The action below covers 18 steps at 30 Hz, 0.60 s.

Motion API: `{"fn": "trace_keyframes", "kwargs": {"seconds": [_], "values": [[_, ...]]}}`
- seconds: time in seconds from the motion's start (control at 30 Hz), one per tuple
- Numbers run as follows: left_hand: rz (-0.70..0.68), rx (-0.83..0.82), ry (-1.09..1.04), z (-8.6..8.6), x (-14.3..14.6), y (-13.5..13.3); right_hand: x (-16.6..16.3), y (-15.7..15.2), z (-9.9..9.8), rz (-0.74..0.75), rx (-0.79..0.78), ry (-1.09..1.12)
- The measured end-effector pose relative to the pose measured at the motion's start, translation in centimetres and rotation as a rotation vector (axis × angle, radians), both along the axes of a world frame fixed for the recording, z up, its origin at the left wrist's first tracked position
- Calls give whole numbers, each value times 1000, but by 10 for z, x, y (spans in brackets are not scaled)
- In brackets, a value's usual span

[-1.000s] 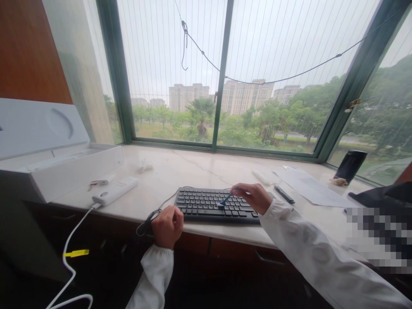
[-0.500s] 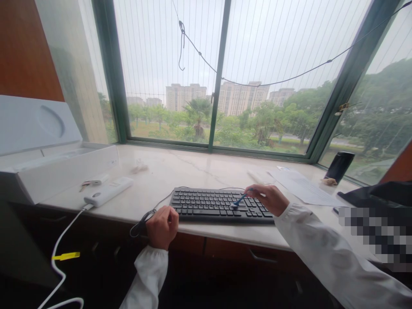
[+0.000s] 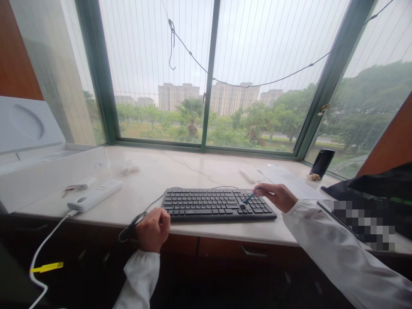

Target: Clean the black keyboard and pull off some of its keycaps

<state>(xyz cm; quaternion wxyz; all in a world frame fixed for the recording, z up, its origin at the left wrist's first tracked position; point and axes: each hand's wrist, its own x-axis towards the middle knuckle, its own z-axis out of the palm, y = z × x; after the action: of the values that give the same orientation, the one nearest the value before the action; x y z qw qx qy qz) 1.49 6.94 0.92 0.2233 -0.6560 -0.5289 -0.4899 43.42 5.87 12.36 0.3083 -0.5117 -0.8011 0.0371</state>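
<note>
A black keyboard (image 3: 212,204) lies flat on the pale stone sill (image 3: 180,171) below the window. My right hand (image 3: 277,196) pinches a small blue-handled brush (image 3: 248,199), its white tip resting on the keys near the keyboard's right end. My left hand (image 3: 153,228) is curled at the keyboard's near left corner, gripping its edge at the sill's front. The keyboard's black cable (image 3: 135,222) loops just left of that hand. Both arms wear white sleeves.
A white power bank (image 3: 94,195) with a white cord (image 3: 41,249) lies left, by an open white box (image 3: 41,169) and small keys. Papers (image 3: 289,180), a dark cup (image 3: 322,163) and black cloth (image 3: 380,189) sit right. Window glass rises behind.
My right hand has carried the brush tip rightward along the keys, from the middle to the right end. The view has swung right. My left hand keeps its place.
</note>
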Motion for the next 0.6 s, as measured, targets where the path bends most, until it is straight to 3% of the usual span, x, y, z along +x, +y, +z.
{"fn": "trace_keyframes", "kwargs": {"seconds": [0.6], "values": [[-5,47,8,4,1,-2,65,-3,-3,-123,-95,156]]}}
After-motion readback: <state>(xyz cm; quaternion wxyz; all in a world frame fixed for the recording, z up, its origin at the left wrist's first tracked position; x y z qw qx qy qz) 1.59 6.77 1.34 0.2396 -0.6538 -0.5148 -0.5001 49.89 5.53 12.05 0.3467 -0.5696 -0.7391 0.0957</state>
